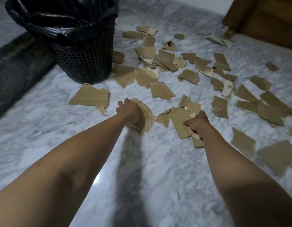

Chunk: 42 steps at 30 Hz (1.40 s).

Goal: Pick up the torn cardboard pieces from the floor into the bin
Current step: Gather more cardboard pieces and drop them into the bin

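Both hands are loaded. The left hand (131,114) is clenched on a wad (146,117) of corrugated pieces; the right hand (198,124) is clenched on a stack (181,123) of flat strips whose long axis runs from near right up to far left. How many pieces each grip contains cannot be told, as they overlap.

The bin (84,61), one only, black mesh with a black liner (63,17), stands upright ahead and to the left of both hands. The left hand is the nearer to it. In my judgement the coming move is a carry forward and leftward, up over the rim, left hand first.

Loose pieces (165,61) on the marble floor (43,128): roughly forty, exact count not possible where they overlap. One large piece (90,96) lies just before the bin's base. Most are scattered to the right of the bin, well apart from it. Clearance is at an early stage.
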Each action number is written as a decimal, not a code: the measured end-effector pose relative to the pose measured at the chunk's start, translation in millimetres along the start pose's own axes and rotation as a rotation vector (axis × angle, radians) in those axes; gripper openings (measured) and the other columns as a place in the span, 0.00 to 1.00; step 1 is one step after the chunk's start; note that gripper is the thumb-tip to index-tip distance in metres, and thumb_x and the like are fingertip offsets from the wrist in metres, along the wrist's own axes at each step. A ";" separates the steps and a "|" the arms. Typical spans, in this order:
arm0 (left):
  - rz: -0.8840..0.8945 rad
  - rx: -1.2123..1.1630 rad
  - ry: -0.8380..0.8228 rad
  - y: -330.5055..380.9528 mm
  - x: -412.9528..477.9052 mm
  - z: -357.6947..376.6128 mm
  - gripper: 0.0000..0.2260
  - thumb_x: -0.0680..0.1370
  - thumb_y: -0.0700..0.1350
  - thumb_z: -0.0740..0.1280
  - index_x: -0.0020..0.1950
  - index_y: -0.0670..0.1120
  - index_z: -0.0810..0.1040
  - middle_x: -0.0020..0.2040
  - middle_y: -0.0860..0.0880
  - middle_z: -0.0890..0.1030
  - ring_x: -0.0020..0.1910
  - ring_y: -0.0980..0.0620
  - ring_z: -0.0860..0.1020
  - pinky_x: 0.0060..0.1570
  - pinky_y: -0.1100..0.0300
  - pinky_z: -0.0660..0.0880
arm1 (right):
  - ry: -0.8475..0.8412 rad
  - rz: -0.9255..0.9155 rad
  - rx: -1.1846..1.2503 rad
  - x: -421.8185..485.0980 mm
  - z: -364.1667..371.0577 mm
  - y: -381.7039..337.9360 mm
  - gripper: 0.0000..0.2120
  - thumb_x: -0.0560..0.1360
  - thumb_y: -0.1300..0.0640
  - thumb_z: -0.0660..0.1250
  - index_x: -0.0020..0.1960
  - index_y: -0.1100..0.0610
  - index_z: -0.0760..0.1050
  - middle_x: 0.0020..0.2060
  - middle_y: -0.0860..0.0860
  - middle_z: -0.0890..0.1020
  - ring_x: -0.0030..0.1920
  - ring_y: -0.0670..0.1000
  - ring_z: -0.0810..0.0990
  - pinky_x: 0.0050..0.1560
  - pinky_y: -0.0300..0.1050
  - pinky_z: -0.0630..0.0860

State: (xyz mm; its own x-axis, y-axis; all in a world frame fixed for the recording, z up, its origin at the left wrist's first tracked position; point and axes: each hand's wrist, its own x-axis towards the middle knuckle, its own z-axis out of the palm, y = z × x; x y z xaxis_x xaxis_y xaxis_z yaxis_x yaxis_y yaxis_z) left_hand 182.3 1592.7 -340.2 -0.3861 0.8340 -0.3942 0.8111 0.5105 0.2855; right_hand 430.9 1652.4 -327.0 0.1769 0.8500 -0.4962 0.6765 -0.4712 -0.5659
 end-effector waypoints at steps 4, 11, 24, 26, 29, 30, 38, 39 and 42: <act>-0.007 0.001 -0.031 2.6 0.6 -1.5 0.27 0.74 0.51 0.69 0.69 0.40 0.68 0.65 0.40 0.69 0.64 0.38 0.70 0.61 0.48 0.71 | -0.076 0.128 0.114 6.2 -22.2 8.1 0.38 0.68 0.59 0.80 0.71 0.67 0.66 0.61 0.62 0.79 0.59 0.61 0.79 0.61 0.60 0.77; -0.076 0.043 -0.039 0.9 -21.2 -1.4 0.26 0.73 0.47 0.69 0.69 0.43 0.65 0.64 0.41 0.72 0.66 0.40 0.70 0.63 0.47 0.66 | -0.322 0.176 0.480 -19.0 -31.3 -25.1 0.09 0.78 0.61 0.68 0.56 0.63 0.77 0.34 0.56 0.86 0.32 0.52 0.86 0.28 0.47 0.81; 0.003 0.063 -0.070 -76.8 -64.2 -21.8 0.18 0.72 0.46 0.70 0.61 0.43 0.74 0.60 0.43 0.77 0.60 0.41 0.75 0.52 0.49 0.71 | -0.278 -0.103 -0.073 -79.2 104.5 -70.8 0.14 0.68 0.61 0.79 0.45 0.64 0.74 0.44 0.61 0.82 0.46 0.60 0.84 0.45 0.53 0.81; 0.005 0.048 -0.107 -90.9 -61.5 -31.4 0.21 0.73 0.52 0.72 0.60 0.42 0.75 0.59 0.44 0.77 0.59 0.41 0.74 0.55 0.49 0.73 | -0.297 -0.096 -0.010 -80.2 104.0 -75.3 0.13 0.67 0.63 0.79 0.43 0.62 0.74 0.42 0.60 0.83 0.45 0.61 0.84 0.44 0.56 0.82; 0.032 -0.194 -0.175 -116.3 -51.9 -54.6 0.26 0.71 0.63 0.71 0.56 0.42 0.79 0.54 0.44 0.80 0.55 0.42 0.78 0.56 0.46 0.77 | -0.372 -0.023 0.221 -77.3 101.0 -83.3 0.11 0.72 0.64 0.75 0.51 0.65 0.78 0.42 0.60 0.85 0.44 0.60 0.84 0.45 0.60 0.83; 0.032 -0.408 -0.178 -124.6 -46.4 -62.0 0.24 0.71 0.61 0.72 0.56 0.43 0.80 0.54 0.44 0.82 0.53 0.43 0.79 0.55 0.47 0.78 | -0.417 0.016 0.315 -75.8 99.9 -87.3 0.09 0.74 0.63 0.73 0.53 0.64 0.77 0.39 0.58 0.85 0.41 0.59 0.84 0.41 0.58 0.83; -0.193 -0.556 0.070 -163.4 30.4 -80.7 0.43 0.58 0.74 0.72 0.67 0.53 0.74 0.68 0.48 0.72 0.72 0.41 0.66 0.69 0.42 0.65 | -0.455 0.061 0.651 -47.3 116.4 -125.8 0.12 0.76 0.56 0.72 0.57 0.56 0.78 0.50 0.56 0.86 0.48 0.58 0.85 0.45 0.61 0.82; -0.200 -0.452 0.087 -163.9 41.5 -75.4 0.44 0.61 0.73 0.71 0.71 0.51 0.70 0.72 0.47 0.66 0.75 0.39 0.58 0.72 0.39 0.59 | -0.428 0.039 0.628 -42.1 114.6 -128.2 0.13 0.75 0.55 0.73 0.58 0.56 0.78 0.52 0.56 0.85 0.49 0.58 0.85 0.49 0.63 0.81; -0.228 -0.309 0.070 -153.8 58.4 -66.3 0.52 0.59 0.74 0.70 0.76 0.47 0.63 0.77 0.46 0.57 0.76 0.38 0.51 0.72 0.36 0.54 | -0.305 -0.052 0.492 -17.3 101.6 -132.3 0.14 0.76 0.55 0.72 0.59 0.57 0.77 0.52 0.55 0.84 0.42 0.54 0.83 0.41 0.54 0.83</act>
State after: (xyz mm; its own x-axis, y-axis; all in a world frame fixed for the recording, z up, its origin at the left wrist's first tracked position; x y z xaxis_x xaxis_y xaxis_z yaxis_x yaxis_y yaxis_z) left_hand 5.9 1576.8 -349.3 -0.5787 0.6988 -0.4204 0.5349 0.7144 0.4511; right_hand 265.7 1676.1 -310.4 -0.1114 0.8030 -0.5854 0.2539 -0.5465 -0.7980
